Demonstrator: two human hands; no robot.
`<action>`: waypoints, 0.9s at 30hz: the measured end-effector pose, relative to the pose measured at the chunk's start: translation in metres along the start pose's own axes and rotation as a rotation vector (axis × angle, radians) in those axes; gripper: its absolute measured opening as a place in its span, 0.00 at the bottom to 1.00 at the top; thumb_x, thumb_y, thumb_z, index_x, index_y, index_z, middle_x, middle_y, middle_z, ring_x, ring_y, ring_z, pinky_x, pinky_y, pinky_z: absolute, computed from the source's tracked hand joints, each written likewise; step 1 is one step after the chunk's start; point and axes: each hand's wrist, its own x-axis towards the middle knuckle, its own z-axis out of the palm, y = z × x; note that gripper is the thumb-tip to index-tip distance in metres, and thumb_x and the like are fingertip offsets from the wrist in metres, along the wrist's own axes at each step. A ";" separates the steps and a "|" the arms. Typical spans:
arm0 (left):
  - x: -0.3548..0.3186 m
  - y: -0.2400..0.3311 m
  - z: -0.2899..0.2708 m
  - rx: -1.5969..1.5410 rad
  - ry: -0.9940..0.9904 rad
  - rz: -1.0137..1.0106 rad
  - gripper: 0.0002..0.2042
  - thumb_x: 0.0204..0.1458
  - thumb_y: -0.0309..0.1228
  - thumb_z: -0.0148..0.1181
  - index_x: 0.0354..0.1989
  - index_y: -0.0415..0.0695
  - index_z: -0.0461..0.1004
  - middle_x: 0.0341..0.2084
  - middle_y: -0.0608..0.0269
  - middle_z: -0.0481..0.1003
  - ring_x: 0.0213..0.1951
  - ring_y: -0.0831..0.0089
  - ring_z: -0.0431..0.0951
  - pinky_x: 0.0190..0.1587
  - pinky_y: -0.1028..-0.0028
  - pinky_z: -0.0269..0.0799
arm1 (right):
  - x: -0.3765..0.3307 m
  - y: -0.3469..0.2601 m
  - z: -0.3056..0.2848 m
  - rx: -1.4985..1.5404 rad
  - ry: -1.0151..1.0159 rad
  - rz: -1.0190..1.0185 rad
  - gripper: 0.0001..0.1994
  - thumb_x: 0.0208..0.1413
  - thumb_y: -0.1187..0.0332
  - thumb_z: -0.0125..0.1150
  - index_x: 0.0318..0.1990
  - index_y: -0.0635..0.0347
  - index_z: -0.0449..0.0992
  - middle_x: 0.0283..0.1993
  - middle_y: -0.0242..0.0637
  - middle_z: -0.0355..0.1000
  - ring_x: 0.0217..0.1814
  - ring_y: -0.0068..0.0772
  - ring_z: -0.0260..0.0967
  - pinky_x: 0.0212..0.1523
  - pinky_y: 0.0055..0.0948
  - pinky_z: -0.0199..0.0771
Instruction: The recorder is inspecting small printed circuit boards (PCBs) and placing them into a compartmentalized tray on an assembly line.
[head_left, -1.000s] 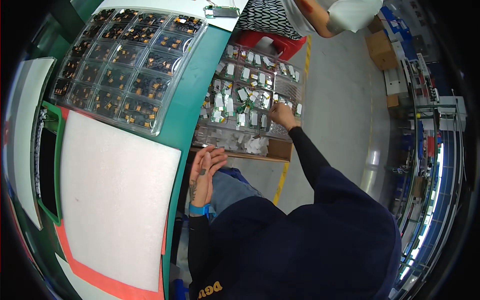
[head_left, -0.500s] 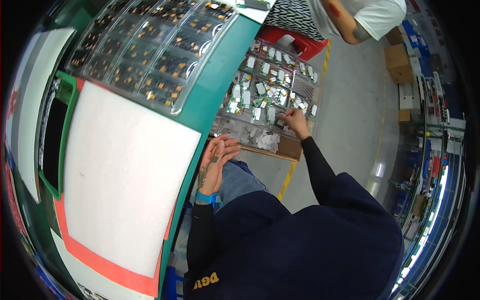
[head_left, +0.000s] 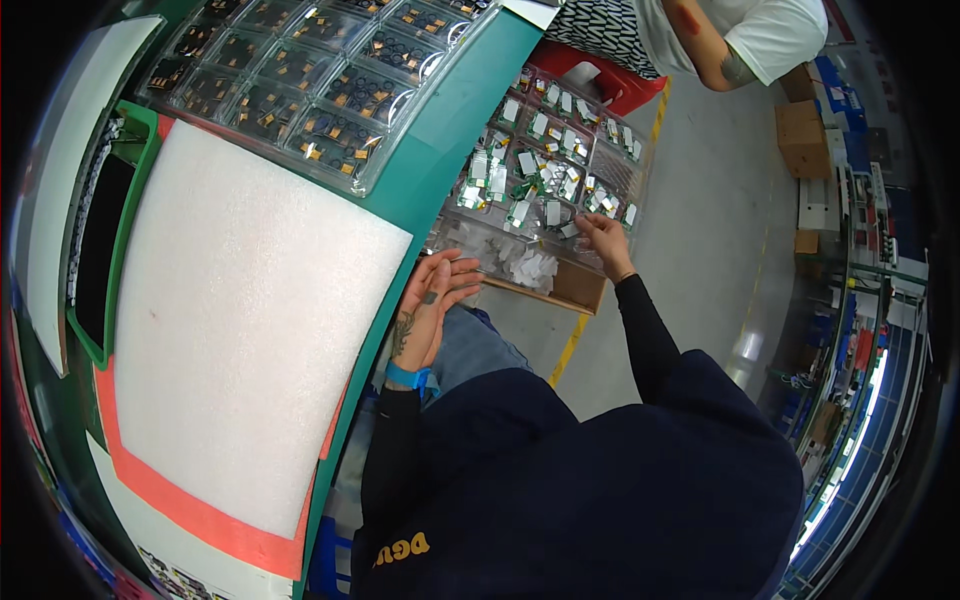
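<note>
A clear compartment tray (head_left: 648, 172) holds several small green circuit boards (head_left: 520, 208) with silver-white rectangular blocks on them. At its near right side, my right hand (head_left: 606, 244) is closed in a pinch, thumb and fingertips at a small circuit board with a silver block (head_left: 568, 229). The fingers partly cover that piece. My left hand (head_left: 432, 300) is held beside the green table edge, fingers stretched out and a little apart, with nothing seen in it. A blue band circles its wrist.
On the green table (head_left: 420, 150) lie a white foam sheet (head_left: 250, 320) over a pink one and a clear tray of dark parts with coppery tabs (head_left: 340, 110). Below the boards stands a cardboard box (head_left: 577, 287) with white scraps. Another person (head_left: 715, 45) is at the far side by a red stool.
The view has shifted slightly. My right hand has drawn a little to the right across the near compartments, still pinching. My left hand keeps its pose by the table edge.
</note>
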 end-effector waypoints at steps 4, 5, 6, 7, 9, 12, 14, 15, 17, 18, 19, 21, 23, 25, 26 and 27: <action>0.000 0.002 0.002 0.010 0.008 0.005 0.19 0.73 0.39 0.48 0.63 0.37 0.66 0.55 0.47 0.75 0.53 0.60 0.80 0.58 0.65 0.77 | 0.028 0.032 -0.002 -0.207 0.015 -0.176 0.06 0.64 0.67 0.62 0.38 0.60 0.78 0.27 0.27 0.71 0.26 0.17 0.63 0.29 0.21 0.66; -0.001 0.002 0.002 0.014 0.010 0.004 0.19 0.73 0.40 0.48 0.63 0.38 0.67 0.55 0.47 0.75 0.53 0.61 0.80 0.58 0.66 0.77 | 0.031 0.037 -0.004 -0.276 0.021 -0.232 0.06 0.65 0.67 0.62 0.38 0.60 0.78 0.27 0.27 0.71 0.26 0.17 0.62 0.28 0.20 0.64; -0.001 0.002 0.002 0.014 0.012 0.005 0.19 0.73 0.40 0.48 0.63 0.38 0.67 0.55 0.47 0.75 0.53 0.61 0.80 0.58 0.66 0.77 | 0.031 0.036 -0.003 -0.276 0.020 -0.232 0.06 0.65 0.67 0.62 0.38 0.60 0.78 0.27 0.27 0.71 0.26 0.17 0.62 0.28 0.20 0.64; -0.001 0.002 0.001 0.014 0.012 0.004 0.20 0.73 0.40 0.48 0.63 0.37 0.67 0.55 0.47 0.75 0.53 0.61 0.80 0.58 0.65 0.77 | 0.030 0.036 -0.002 -0.242 0.003 -0.217 0.07 0.65 0.67 0.61 0.40 0.60 0.78 0.27 0.27 0.71 0.26 0.17 0.62 0.29 0.20 0.65; -0.001 0.002 0.001 0.015 0.012 0.001 0.20 0.73 0.40 0.48 0.63 0.37 0.66 0.55 0.46 0.76 0.53 0.60 0.80 0.59 0.65 0.77 | 0.028 0.036 -0.001 -0.173 -0.028 -0.187 0.07 0.66 0.66 0.61 0.43 0.61 0.79 0.29 0.26 0.71 0.26 0.17 0.63 0.30 0.20 0.65; 0.000 0.002 0.004 0.061 0.018 -0.014 0.20 0.72 0.39 0.49 0.63 0.36 0.67 0.54 0.46 0.76 0.53 0.61 0.80 0.59 0.66 0.77 | 0.024 0.033 0.000 -0.138 -0.042 -0.193 0.08 0.66 0.66 0.61 0.44 0.61 0.79 0.29 0.26 0.70 0.27 0.17 0.62 0.30 0.20 0.64; 0.002 0.002 0.009 0.151 0.034 -0.041 0.18 0.71 0.37 0.51 0.61 0.36 0.68 0.52 0.47 0.77 0.52 0.62 0.80 0.58 0.69 0.76 | 0.021 0.029 0.000 -0.137 -0.041 -0.232 0.08 0.65 0.67 0.61 0.44 0.61 0.79 0.27 0.25 0.69 0.26 0.18 0.60 0.30 0.20 0.62; 0.005 0.001 0.012 0.197 0.040 -0.055 0.18 0.71 0.36 0.52 0.61 0.35 0.69 0.51 0.47 0.78 0.52 0.63 0.80 0.57 0.70 0.76 | 0.019 0.029 0.001 -0.137 -0.038 -0.250 0.07 0.64 0.67 0.61 0.44 0.61 0.79 0.27 0.24 0.68 0.26 0.18 0.58 0.30 0.20 0.61; 0.021 -0.012 0.017 0.660 -0.062 0.016 0.14 0.66 0.28 0.55 0.56 0.35 0.72 0.45 0.51 0.81 0.48 0.67 0.82 0.51 0.73 0.77 | 0.018 0.026 0.003 -0.146 -0.048 -0.273 0.07 0.64 0.68 0.61 0.44 0.60 0.80 0.27 0.24 0.68 0.27 0.18 0.59 0.30 0.20 0.61; 0.033 -0.011 0.032 0.653 -0.062 0.015 0.14 0.66 0.28 0.55 0.56 0.35 0.72 0.45 0.51 0.81 0.48 0.67 0.82 0.51 0.73 0.77 | 0.016 0.027 0.001 -0.156 -0.059 -0.291 0.08 0.64 0.68 0.61 0.45 0.60 0.80 0.28 0.25 0.69 0.27 0.18 0.59 0.30 0.20 0.61; 0.053 -0.004 0.051 0.794 -0.141 0.067 0.14 0.62 0.24 0.55 0.55 0.36 0.73 0.43 0.52 0.81 0.45 0.67 0.82 0.47 0.72 0.77 | 0.016 0.030 0.002 -0.166 -0.073 -0.308 0.08 0.64 0.68 0.61 0.45 0.60 0.80 0.28 0.25 0.69 0.27 0.18 0.59 0.31 0.20 0.61; 0.104 -0.017 0.060 0.987 -0.279 0.258 0.17 0.56 0.20 0.55 0.55 0.40 0.73 0.41 0.53 0.82 0.42 0.62 0.83 0.43 0.67 0.77 | 0.018 0.032 0.004 -0.169 -0.084 -0.326 0.08 0.63 0.69 0.61 0.46 0.60 0.81 0.29 0.25 0.70 0.28 0.18 0.59 0.31 0.20 0.62; 0.146 -0.055 0.058 1.021 -0.346 0.406 0.20 0.53 0.20 0.55 0.57 0.43 0.71 0.41 0.53 0.83 0.41 0.58 0.83 0.41 0.64 0.77 | 0.025 0.040 0.001 -0.174 -0.067 -0.330 0.09 0.62 0.70 0.62 0.47 0.60 0.81 0.29 0.25 0.71 0.29 0.18 0.60 0.32 0.20 0.63; 0.175 -0.081 0.072 1.604 -0.462 0.272 0.27 0.50 0.23 0.57 0.62 0.48 0.67 0.38 0.51 0.83 0.38 0.50 0.83 0.38 0.58 0.77 | 0.031 0.052 0.000 -0.213 -0.020 -0.402 0.08 0.61 0.71 0.63 0.46 0.60 0.82 0.30 0.26 0.71 0.29 0.19 0.61 0.33 0.21 0.64; 0.183 -0.118 0.052 1.599 -0.444 0.388 0.28 0.51 0.25 0.57 0.63 0.49 0.65 0.36 0.50 0.83 0.35 0.48 0.83 0.35 0.56 0.76 | 0.032 0.053 0.004 -0.181 -0.043 -0.398 0.08 0.62 0.71 0.63 0.47 0.59 0.82 0.31 0.25 0.71 0.29 0.18 0.59 0.32 0.20 0.62; 0.188 -0.150 0.033 1.588 -0.444 0.505 0.29 0.51 0.28 0.58 0.65 0.50 0.63 0.33 0.50 0.83 0.32 0.46 0.82 0.33 0.54 0.75 | 0.033 0.054 0.005 -0.145 -0.050 -0.389 0.08 0.63 0.71 0.63 0.47 0.58 0.82 0.31 0.24 0.71 0.29 0.16 0.58 0.32 0.18 0.59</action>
